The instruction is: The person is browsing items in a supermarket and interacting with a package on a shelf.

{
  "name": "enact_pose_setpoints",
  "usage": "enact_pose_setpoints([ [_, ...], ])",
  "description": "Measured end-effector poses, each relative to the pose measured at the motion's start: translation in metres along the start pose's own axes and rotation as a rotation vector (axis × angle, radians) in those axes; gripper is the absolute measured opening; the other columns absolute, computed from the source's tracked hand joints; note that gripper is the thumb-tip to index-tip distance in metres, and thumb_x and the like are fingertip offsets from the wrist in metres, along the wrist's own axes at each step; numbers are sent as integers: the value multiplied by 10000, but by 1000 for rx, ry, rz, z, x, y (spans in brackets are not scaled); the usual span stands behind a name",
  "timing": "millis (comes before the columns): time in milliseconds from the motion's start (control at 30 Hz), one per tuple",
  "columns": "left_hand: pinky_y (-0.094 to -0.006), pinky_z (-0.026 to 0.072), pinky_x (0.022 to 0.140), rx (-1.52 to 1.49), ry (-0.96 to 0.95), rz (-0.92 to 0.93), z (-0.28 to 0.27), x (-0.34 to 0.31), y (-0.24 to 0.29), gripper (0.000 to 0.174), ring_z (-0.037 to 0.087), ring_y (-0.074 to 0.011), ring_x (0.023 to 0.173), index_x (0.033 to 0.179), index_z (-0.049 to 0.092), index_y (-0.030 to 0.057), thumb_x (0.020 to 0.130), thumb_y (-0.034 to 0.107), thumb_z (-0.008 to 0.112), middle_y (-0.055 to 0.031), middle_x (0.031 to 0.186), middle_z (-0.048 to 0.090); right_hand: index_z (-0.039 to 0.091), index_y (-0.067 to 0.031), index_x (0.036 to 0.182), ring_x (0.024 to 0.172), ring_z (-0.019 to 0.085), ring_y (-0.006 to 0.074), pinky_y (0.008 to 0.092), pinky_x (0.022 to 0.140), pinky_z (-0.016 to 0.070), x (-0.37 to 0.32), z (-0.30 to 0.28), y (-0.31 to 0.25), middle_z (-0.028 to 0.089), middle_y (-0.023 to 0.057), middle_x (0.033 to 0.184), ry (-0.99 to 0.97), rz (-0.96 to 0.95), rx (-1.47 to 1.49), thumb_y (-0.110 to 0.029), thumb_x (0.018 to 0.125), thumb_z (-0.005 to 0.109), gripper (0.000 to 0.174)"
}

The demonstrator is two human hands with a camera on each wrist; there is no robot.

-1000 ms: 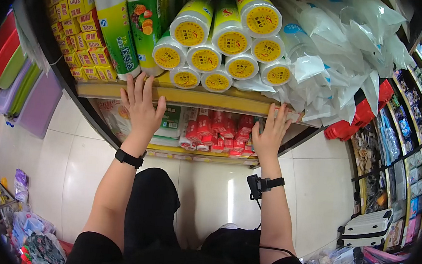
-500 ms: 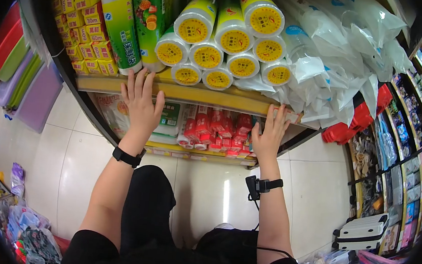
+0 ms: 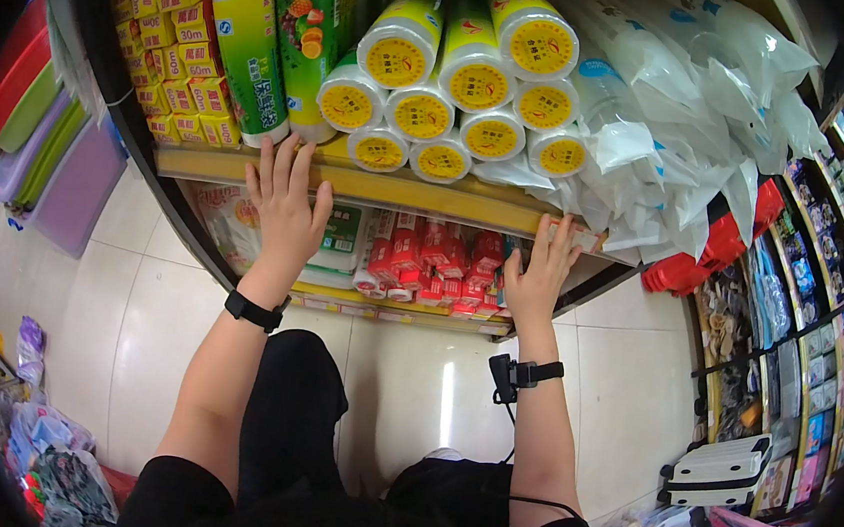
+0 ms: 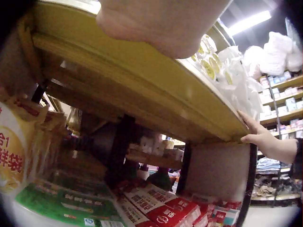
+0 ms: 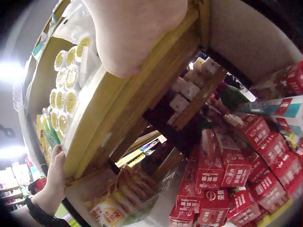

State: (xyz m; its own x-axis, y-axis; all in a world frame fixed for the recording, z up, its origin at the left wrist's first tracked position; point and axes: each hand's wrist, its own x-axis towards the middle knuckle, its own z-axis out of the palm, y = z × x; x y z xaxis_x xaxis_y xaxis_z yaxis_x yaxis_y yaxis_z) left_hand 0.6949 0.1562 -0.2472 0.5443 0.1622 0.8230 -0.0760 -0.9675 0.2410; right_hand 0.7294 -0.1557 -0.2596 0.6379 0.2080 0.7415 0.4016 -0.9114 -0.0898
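In the head view both hands rest on the yellow front edge of a shelf (image 3: 428,196). My left hand (image 3: 287,207) lies there with fingers straight and spread, tips just below two upright green-and-yellow rolls (image 3: 305,53). Further right, my right hand (image 3: 540,274) touches the same edge with extended fingers, near white plastic bags (image 3: 642,162). Between them, above the edge, rolls with yellow round labels (image 3: 420,115) are stacked. The left wrist view shows the heel of my left hand (image 4: 161,23) against the edge; the right wrist view shows that of my right hand (image 5: 135,33).
Yellow boxes (image 3: 184,52) are stacked at the shelf's left. Red boxes (image 3: 433,254) lie on the shelf below. Plastic tubs and lids (image 3: 78,183) stand far left. A white suitcase (image 3: 717,472) and another goods shelf are at the right, with tiled floor (image 3: 188,293) between.
The shelf goods have shifted slightly rightward in the head view, and the suitcase slightly left and down. Both hands keep their places on the shelf edge.
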Motion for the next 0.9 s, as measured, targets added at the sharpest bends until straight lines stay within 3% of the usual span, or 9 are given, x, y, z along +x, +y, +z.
enact_pose_setpoints([
  [900,-488,81,996,-1,16,-1,2,0,-1,439,181,-293,1268,1188,404,85,787,242,491,-80,1280,346,304,-51,1287,1256,175,387,585,969,128,-1,4,1,171,225,1361,26,-3,1,-123,738,510,591],
])
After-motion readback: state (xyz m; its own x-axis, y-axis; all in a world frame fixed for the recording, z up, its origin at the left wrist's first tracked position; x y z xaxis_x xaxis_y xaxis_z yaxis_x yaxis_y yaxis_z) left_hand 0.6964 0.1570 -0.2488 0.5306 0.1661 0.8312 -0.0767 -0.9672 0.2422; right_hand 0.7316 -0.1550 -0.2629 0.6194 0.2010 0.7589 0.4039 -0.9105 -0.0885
